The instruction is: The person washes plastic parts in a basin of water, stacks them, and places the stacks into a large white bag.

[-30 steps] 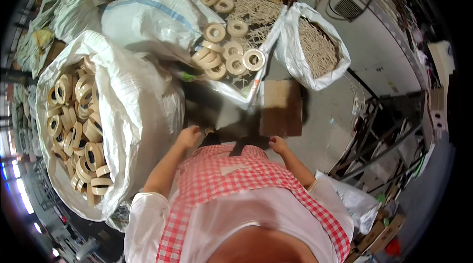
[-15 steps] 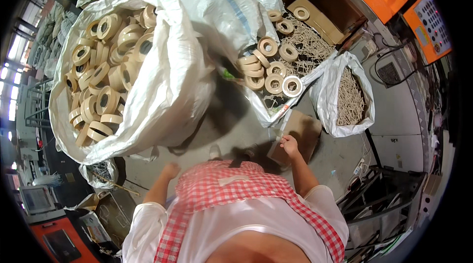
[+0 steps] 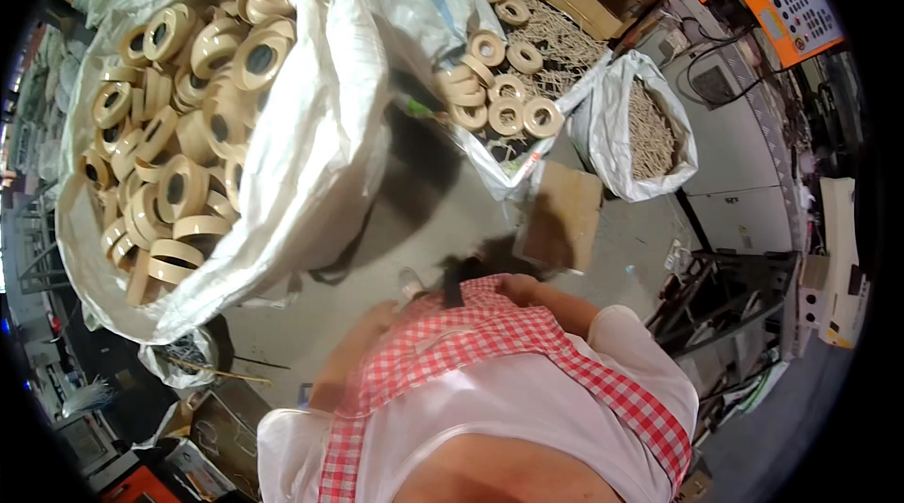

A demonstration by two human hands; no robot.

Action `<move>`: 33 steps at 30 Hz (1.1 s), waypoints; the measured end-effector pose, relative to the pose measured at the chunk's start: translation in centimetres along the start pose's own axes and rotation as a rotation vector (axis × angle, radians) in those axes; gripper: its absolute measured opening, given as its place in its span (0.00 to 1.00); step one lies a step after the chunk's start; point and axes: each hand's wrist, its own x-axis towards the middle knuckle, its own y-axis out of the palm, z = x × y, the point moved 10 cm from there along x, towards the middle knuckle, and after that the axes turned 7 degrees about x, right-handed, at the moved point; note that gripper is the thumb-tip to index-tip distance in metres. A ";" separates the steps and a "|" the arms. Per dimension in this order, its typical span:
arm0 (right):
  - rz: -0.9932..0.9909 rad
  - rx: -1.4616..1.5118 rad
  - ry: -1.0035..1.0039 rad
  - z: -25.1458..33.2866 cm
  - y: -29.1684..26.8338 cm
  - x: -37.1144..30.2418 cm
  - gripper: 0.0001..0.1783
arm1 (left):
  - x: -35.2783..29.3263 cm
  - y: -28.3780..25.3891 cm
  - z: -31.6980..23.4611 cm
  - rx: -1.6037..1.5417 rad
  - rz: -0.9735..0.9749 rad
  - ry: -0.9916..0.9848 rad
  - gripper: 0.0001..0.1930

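Note:
My left hand point(image 3: 379, 316) hangs beside the left edge of my red-and-white checked apron point(image 3: 443, 338); it is smeared by motion and its fingers do not show clearly. My right hand point(image 3: 514, 289) is at the apron's upper right edge, its fingers mostly hidden. Nearest to the left hand stands a big white woven sack point(image 3: 315, 173), full of glossy beige rings point(image 3: 182, 185) with open centres. Beyond my right hand a flat brown cardboard box point(image 3: 562, 211) lies on the floor.
Ahead, more beige rings point(image 3: 507, 115) lie on an opened white sack point(image 3: 508, 181) among short beige sticks point(image 3: 556, 41). A smaller white bag point(image 3: 678, 159) holds similar sticks. On the right stand a grey cabinet point(image 3: 749, 211), an orange machine panel point(image 3: 791, 8) and a dark metal rack point(image 3: 730, 296).
My right hand has drawn back from beside the cardboard box to the apron. My left hand has shifted right, closer to the apron. The view has tilted and moved.

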 end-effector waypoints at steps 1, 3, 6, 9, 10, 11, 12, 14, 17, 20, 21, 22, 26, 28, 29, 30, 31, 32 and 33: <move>0.002 0.005 -0.024 -0.1 0.1 -0.6 0.25 | 0.2 0.8 -1.0 -0.045 0.185 -0.016 0.24; -0.005 0.049 -0.099 2.1 -0.3 -2.4 0.23 | -0.7 0.6 -1.9 -0.143 0.363 -0.063 0.25; 0.118 0.290 -0.222 2.1 -1.2 -4.2 0.18 | -1.9 -0.6 -3.3 -0.347 0.363 -0.118 0.23; 0.162 0.297 -0.265 2.4 -4.4 -6.7 0.15 | -4.5 -5.2 -9.9 -0.469 0.417 0.011 0.20; 0.174 0.351 -0.259 1.1 -4.3 -6.4 0.15 | -5.0 -6.8 -12.2 -0.494 0.440 0.083 0.19; 0.186 0.405 -0.255 0.3 -4.6 -5.9 0.14 | -4.7 -6.9 -12.8 -0.478 0.447 0.116 0.18; 0.199 0.458 -0.252 -0.5 -5.0 -5.5 0.14 | -4.5 -7.0 -13.1 -0.464 0.452 0.149 0.17; 0.288 0.453 -0.203 -0.7 -7.1 -6.0 0.17 | -4.2 -7.0 -14.1 -0.496 0.461 0.127 0.16; 0.386 0.606 -0.061 0.3 -9.8 -6.7 0.24 | -4.9 -10.1 -18.0 -0.543 0.475 0.078 0.16; 0.413 0.643 -0.034 0.8 -12.2 -5.0 0.34 | -4.0 -11.8 -19.1 -0.687 0.460 0.003 0.16; 0.412 0.625 -0.047 0.9 -13.4 -4.1 0.38 | -3.4 -12.3 -19.4 -0.767 0.457 0.001 0.16; 0.418 0.597 -0.055 0.9 -14.7 -3.1 0.39 | -2.2 -13.2 -19.6 -0.736 0.452 0.012 0.16; 0.416 0.612 0.024 -1.5 -19.3 0.7 0.43 | 4.2 -16.0 -21.7 -0.731 0.400 0.149 0.11; 0.422 0.615 0.129 -3.5 -21.6 1.8 0.43 | 7.2 -17.8 -24.2 -0.738 0.459 0.264 0.12; 0.482 0.615 0.172 -3.2 -23.0 1.5 0.43 | 9.9 -15.3 -22.1 -0.668 0.472 0.331 0.12; 0.534 0.636 0.214 -2.5 -25.0 1.0 0.42 | 9.9 -16.1 -22.7 -0.713 0.510 0.304 0.13; 0.585 0.655 0.255 -2.1 -26.3 0.7 0.41 | 9.9 -16.9 -23.5 -0.758 0.548 0.276 0.13; 0.506 0.494 0.216 -2.6 -28.3 1.3 0.40 | 10.0 -18.6 -25.0 -0.791 0.580 0.262 0.14; 0.427 0.333 0.183 -3.3 -30.2 2.2 0.39 | 9.9 -20.7 -26.5 -0.752 0.556 0.295 0.14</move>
